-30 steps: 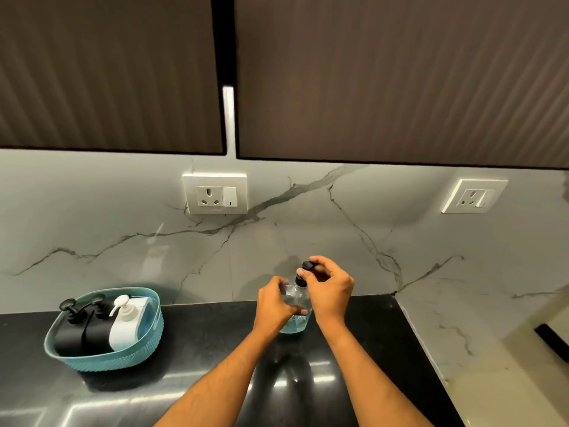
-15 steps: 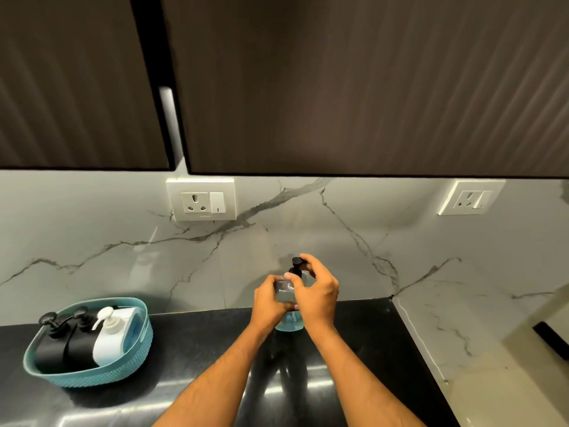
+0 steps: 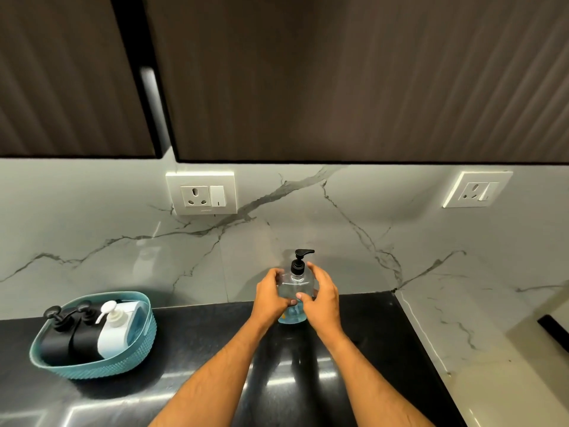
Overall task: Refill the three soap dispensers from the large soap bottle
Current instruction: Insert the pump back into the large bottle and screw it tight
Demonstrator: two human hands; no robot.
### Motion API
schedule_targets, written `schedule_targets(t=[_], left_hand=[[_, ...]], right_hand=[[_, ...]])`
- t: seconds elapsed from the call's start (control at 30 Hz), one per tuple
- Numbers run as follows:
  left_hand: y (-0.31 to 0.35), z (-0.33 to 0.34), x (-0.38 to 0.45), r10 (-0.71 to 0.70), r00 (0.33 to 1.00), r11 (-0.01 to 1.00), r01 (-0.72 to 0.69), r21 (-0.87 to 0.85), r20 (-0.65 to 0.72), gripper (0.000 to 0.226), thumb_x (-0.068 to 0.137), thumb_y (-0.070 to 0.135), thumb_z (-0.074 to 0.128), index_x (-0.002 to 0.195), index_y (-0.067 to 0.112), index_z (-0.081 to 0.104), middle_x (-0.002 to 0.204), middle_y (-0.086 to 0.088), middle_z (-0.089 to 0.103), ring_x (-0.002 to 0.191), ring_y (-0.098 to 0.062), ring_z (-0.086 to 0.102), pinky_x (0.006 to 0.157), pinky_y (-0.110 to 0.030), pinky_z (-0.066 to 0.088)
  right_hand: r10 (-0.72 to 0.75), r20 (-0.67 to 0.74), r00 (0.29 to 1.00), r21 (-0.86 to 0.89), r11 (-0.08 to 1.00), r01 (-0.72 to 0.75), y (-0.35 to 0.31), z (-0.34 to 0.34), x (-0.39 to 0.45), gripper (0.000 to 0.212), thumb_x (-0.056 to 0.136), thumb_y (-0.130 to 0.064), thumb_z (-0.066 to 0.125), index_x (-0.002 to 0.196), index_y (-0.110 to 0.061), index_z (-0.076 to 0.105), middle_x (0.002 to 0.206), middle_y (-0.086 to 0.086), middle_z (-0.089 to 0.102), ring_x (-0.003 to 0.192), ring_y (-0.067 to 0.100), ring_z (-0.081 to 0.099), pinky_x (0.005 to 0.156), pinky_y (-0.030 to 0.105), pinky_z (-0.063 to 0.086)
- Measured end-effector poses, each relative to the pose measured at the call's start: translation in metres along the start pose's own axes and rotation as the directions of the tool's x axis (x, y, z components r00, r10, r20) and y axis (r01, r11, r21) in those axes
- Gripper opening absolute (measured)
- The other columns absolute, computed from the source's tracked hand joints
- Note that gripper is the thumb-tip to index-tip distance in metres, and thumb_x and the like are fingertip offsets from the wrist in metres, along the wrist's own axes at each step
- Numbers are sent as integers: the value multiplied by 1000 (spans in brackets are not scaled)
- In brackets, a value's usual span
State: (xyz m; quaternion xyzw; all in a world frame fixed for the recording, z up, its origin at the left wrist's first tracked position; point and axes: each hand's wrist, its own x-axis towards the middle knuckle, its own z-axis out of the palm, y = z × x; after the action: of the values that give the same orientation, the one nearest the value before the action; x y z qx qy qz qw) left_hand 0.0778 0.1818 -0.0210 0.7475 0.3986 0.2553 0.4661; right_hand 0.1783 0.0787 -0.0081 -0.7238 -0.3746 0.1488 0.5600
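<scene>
A clear soap bottle (image 3: 295, 286) with a black pump top and blue liquid low inside stands on the black counter (image 3: 215, 349) near the marble wall. My left hand (image 3: 271, 295) wraps its left side. My right hand (image 3: 321, 298) touches its right side with thumb and fingers, below the pump. At the far left, a teal basket (image 3: 92, 365) holds two black dispensers (image 3: 57, 337) (image 3: 84, 332) and one white dispenser (image 3: 115, 332), all with pump tops on.
Dark wall cabinets (image 3: 338, 87) hang low over the counter. Two white sockets (image 3: 201, 192) (image 3: 477, 189) sit on the marble backsplash. The counter ends at the right, where a pale marble surface (image 3: 492, 349) begins.
My right hand has come off the pump top and dropped to the bottle's side. The pump now stands uncovered. The view has shifted a little.
</scene>
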Motion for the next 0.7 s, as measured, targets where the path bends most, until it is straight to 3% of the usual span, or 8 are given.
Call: schedule_targets(t=[0.27, 0.47, 0.7], left_hand=[[-2, 1, 0, 14, 1000, 999, -14, 32, -25, 60, 70, 0, 91, 116, 17, 57, 109, 8, 65, 102, -11, 64, 80, -11, 47], [-6, 3, -1, 45, 998, 998, -44, 35, -40, 61, 70, 3, 92, 119, 15, 58, 116, 3, 67, 108, -16, 66, 96, -33, 56], [-2, 4, -6, 54, 998, 997, -52, 58, -35, 59, 75, 4, 88, 121, 18, 54, 118, 3, 65, 111, -16, 65, 96, -29, 54]], right_hand=[[39, 23, 999, 31, 999, -40, 7, 0, 1, 76, 83, 14, 67, 143, -30, 55, 136, -10, 61, 126, 11, 59, 98, 39, 59], [37, 26, 999, 34, 999, -38, 9, 1, 0, 75, 83, 15, 67, 142, -30, 55, 136, -11, 61, 127, 10, 59, 100, 37, 58], [52, 32, 998, 52, 997, -54, 7, 0, -2, 74, 86, 14, 65, 143, -31, 54, 140, -9, 59, 130, 14, 57, 101, 42, 57]])
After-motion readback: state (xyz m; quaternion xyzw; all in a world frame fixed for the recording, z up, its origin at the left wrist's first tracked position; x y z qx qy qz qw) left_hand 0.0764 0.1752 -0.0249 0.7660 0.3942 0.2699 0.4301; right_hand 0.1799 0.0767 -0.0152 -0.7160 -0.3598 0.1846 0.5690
